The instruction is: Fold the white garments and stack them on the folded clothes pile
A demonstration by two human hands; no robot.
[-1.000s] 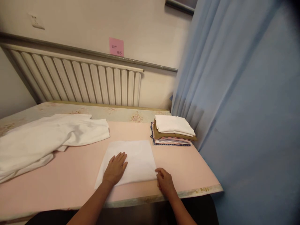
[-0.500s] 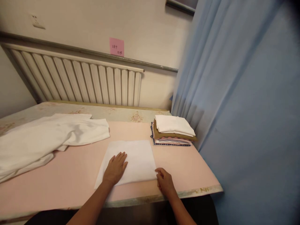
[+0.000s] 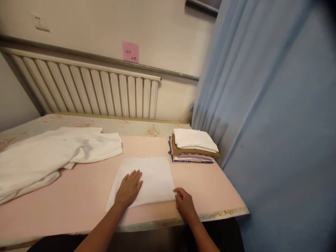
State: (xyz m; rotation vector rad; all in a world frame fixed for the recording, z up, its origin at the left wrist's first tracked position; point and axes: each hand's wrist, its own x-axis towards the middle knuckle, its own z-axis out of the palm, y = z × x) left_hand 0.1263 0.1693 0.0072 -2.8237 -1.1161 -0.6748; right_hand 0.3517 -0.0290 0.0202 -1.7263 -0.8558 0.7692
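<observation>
White, flat rectangular cloth (image 3: 154,180); apparent step, flattening. Left hand (image 3: 130,188) spread atop; right hand (image 3: 185,203) curled at edge, pinch unclear. Next move calls for steady pressure.

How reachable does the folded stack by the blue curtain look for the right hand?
Probably yes: the folded stack sits ahead and slightly right of the right hand, with the pink cover between them. The flat white cloth lies to that hand's left, seemingly out of the way.
</observation>
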